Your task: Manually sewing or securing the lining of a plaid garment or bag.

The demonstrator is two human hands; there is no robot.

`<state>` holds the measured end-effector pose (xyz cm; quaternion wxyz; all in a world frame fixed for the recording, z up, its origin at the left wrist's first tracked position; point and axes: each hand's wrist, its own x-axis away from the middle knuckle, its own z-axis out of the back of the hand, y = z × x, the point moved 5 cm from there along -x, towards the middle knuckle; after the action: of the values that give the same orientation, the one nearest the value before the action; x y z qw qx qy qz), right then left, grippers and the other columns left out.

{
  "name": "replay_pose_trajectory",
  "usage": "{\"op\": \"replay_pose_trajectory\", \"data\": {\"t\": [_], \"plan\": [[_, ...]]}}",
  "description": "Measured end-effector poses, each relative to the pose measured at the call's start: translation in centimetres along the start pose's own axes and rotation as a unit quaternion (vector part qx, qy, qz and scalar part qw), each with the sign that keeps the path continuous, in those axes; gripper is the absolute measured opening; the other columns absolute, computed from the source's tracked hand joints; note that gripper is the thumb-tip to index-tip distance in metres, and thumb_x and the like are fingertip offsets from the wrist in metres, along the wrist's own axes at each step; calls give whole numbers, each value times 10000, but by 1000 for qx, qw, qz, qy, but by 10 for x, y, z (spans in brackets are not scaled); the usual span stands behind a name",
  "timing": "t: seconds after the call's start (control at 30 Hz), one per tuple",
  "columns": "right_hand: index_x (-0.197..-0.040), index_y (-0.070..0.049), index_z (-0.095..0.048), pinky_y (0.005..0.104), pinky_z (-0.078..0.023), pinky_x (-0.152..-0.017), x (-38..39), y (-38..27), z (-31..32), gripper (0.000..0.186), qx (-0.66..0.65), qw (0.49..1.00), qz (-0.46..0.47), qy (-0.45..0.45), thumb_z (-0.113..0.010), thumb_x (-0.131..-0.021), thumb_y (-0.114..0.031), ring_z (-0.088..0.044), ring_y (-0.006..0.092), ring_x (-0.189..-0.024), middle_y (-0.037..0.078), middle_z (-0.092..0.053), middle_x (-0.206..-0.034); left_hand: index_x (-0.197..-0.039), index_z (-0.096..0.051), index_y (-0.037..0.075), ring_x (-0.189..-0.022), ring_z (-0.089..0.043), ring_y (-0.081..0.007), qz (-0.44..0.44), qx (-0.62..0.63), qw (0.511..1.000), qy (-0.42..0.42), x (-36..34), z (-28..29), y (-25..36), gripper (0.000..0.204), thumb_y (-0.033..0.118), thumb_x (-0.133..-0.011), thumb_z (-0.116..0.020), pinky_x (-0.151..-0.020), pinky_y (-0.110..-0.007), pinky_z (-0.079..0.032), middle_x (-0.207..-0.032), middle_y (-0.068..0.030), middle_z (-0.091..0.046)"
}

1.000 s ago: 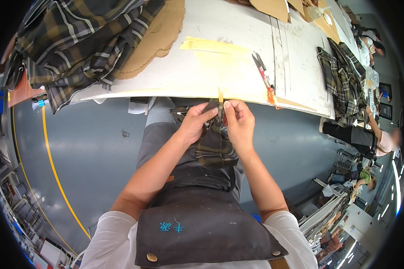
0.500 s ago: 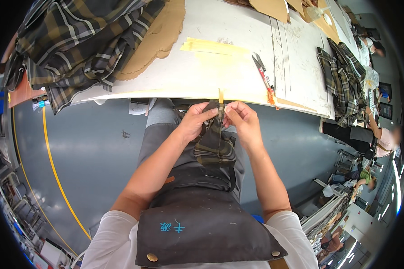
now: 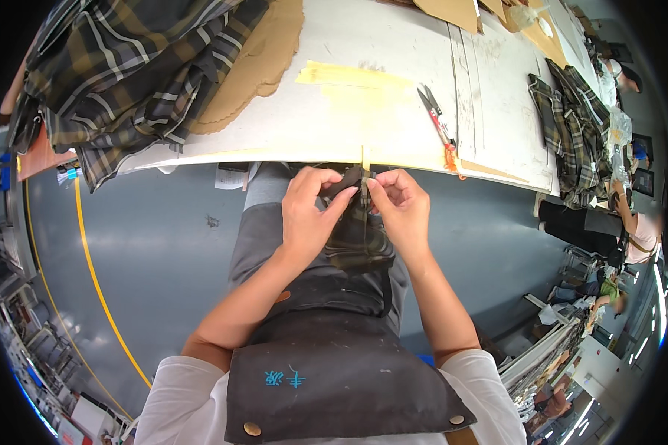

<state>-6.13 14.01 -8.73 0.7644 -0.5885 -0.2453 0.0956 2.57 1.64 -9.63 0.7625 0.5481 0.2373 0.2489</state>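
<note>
A dark plaid piece of cloth (image 3: 358, 241) hangs over my lap, just below the table's front edge. My left hand (image 3: 308, 215) pinches its upper left part between thumb and forefinger. On the other side, the thumb and curled fingers of my right hand (image 3: 401, 211) close on the cloth's upper right edge, where a narrow plaid strip runs down. The two hands are a small gap apart. Directly above them, a short yellow tape strip (image 3: 365, 157) is stuck over the table edge. Fingers hide part of the cloth's top.
On the white table (image 3: 393, 44) lie red-handled scissors (image 3: 438, 122) with orange thread, and yellow tape (image 3: 356, 76). Plaid garments (image 3: 133, 67) are heaped at left on brown cardboard (image 3: 267, 67); more plaid cloth (image 3: 568, 133) lies at right. A person (image 3: 638, 230) stands beyond.
My left hand has shifted left and turned, its fingers now arched above the thumb. The right hand stays almost in place at the cloth's edge.
</note>
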Motion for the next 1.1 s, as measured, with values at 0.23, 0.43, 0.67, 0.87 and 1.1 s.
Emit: {"op": "replay_pose_trajectory", "data": {"t": [0.23,0.43,0.67,0.87,1.1], "plan": [[-768,0,-581,203,-434,-492,-1,-9,3,73,106,992,61,18,-646,-755,-29,-541,63,-538,37,-591,-645,-818,-623,23,-664,-512,-164,-106,-86,991,6,-5,1,25,175,52,-673,-715,-572,-270,-420,-789,-67,-520],[-760,7,-584,237,-470,-524,0,-22,2,63,151,984,95,12,-639,-736,-12,-593,119,-576,75,-611,-680,-780,-602,-3,-565,-522,-115,-10,5,999,-49,-10,-9,27,92,21,-717,-663,-514,-232,-424,-688,-59,-556],[-774,9,-591,238,-474,-526,-3,-14,3,75,115,992,54,-8,-646,-731,-17,-599,123,-578,77,-614,-673,-764,-584,-18,-577,-526,-54,104,64,989,-82,-9,-15,15,47,15,-773,-615,-527,-208,-435,-667,-36,-591],[-757,10,-585,231,-471,-523,-3,-17,2,67,119,991,61,-4,-643,-729,-6,-596,118,-569,75,-615,-670,-769,-581,-16,-584,-529,-50,80,56,992,-78,-10,-13,15,41,9,-768,-615,-521,-212,-436,-674,-28,-587],[-755,17,-580,221,-465,-512,-3,-19,2,57,116,991,68,1,-633,-744,-1,-580,90,-565,62,-610,-665,-732,-558,-3,-570,-513,-46,-43,-95,990,-93,-14,-15,27,61,-5,-747,-617,-505,-205,-421,-667,-15,-567]]}}
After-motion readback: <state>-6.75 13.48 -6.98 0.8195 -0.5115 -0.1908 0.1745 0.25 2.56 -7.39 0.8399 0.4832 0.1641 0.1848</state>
